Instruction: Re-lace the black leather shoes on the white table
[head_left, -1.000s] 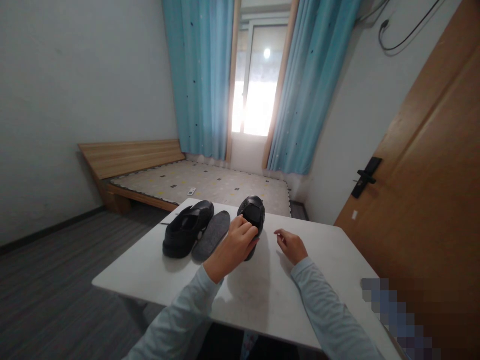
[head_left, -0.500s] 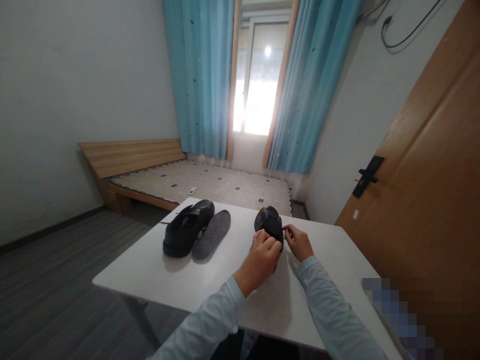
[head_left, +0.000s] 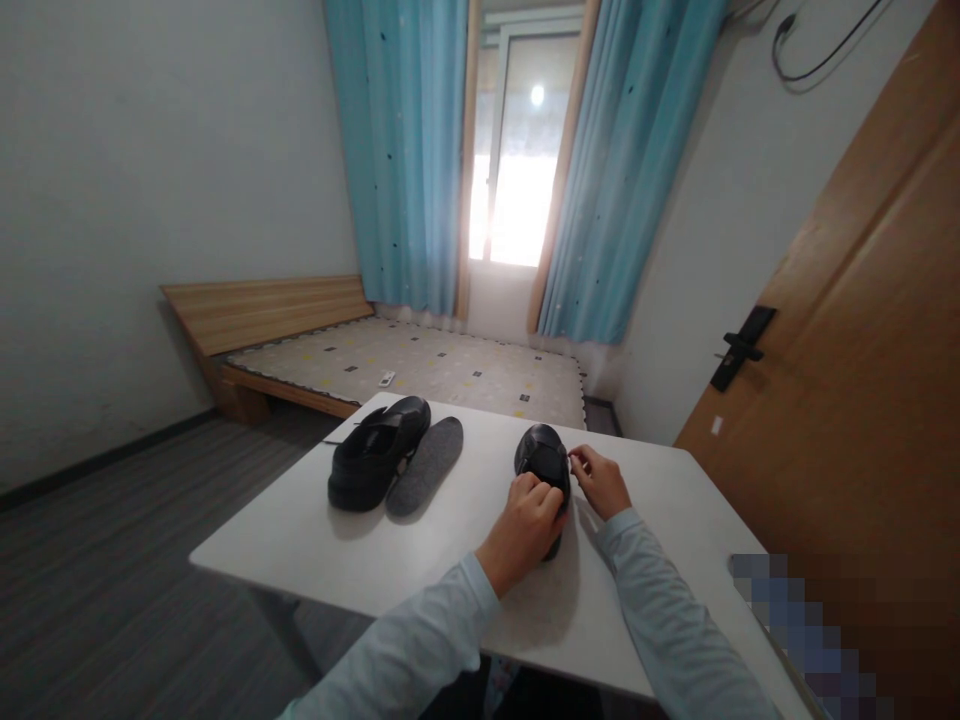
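A black shoe [head_left: 541, 445] rests on the white table [head_left: 315, 560], its toe pointing away from me. My left hand [head_left: 523, 530] is closed over the shoe's opening, fingers curled onto its upper; it covers much of the heel half. At the shoe's right side, my right hand [head_left: 601, 482] has thumb and fingers pinched together. Whatever small part they hold there is too small to make out. To the left stands a second black shoe [head_left: 352, 482], and a grey felt insole [head_left: 426, 468] lies along its right side.
Beyond the table is a low wooden bed [head_left: 405, 360] with a small white remote-like object [head_left: 387, 379] on it. A brown door [head_left: 840, 400] with a black handle is at the right. Blue curtains [head_left: 412, 150] frame the window. A pixelated patch covers the table's right edge.
The shoe under my hands has shifted slightly toward me and to the right, and more of its heel end shows. My hands stay close to it. The view has tilted slightly.
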